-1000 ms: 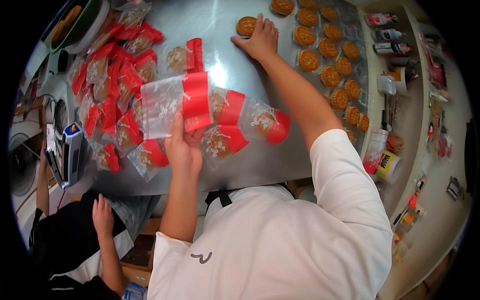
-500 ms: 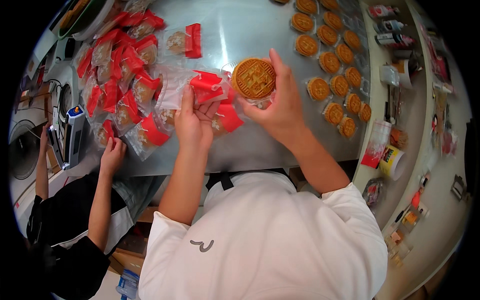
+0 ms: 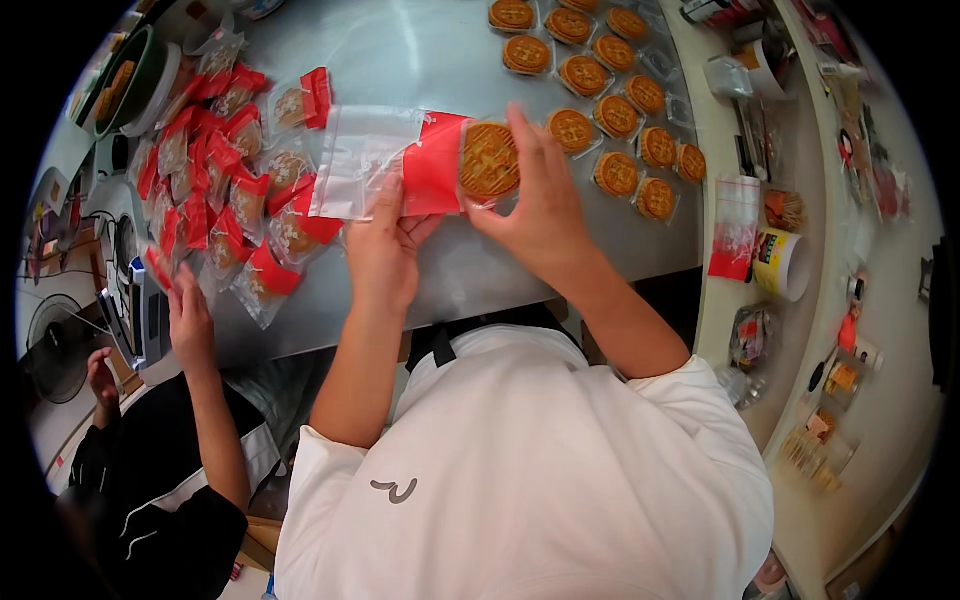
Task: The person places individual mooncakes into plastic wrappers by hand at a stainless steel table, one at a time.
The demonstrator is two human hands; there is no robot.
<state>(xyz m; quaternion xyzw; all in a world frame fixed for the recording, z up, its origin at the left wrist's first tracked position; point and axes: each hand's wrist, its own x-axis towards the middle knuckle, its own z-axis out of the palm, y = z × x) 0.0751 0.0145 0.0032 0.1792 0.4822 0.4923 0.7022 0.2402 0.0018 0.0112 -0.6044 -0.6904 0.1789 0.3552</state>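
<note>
My left hand (image 3: pixel 385 255) pinches a flat packaging bag (image 3: pixel 435 165), clear with white print at its left end and red at its right, thumb on top and fingers beneath. In my right hand (image 3: pixel 545 205) is a round golden mooncake (image 3: pixel 490 162) with a patterned top, gripped by its right side between thumb and fingers. The mooncake meets the red end of the bag; shiny streaks lie across its top, and I cannot tell how far it is inside. Just left of my left hand lie several bagged mooncakes (image 3: pixel 268 278) with red ends, in a heap.
Unbagged mooncakes in clear trays (image 3: pixel 615 117) stand in rows on the metal table (image 3: pixel 420 50) at the far right. A shelf (image 3: pixel 725 330) with tools and containers runs along the right. At left, another person's hand (image 3: pixel 190 320) holds a red-ended bag beside a white-and-blue machine (image 3: pixel 150 310).
The mooncake has come down against the bag's red end, and the bag now lies flatter and straighter. The other person's hand has lifted a red-ended bag toward the machine. My view has shifted.
</note>
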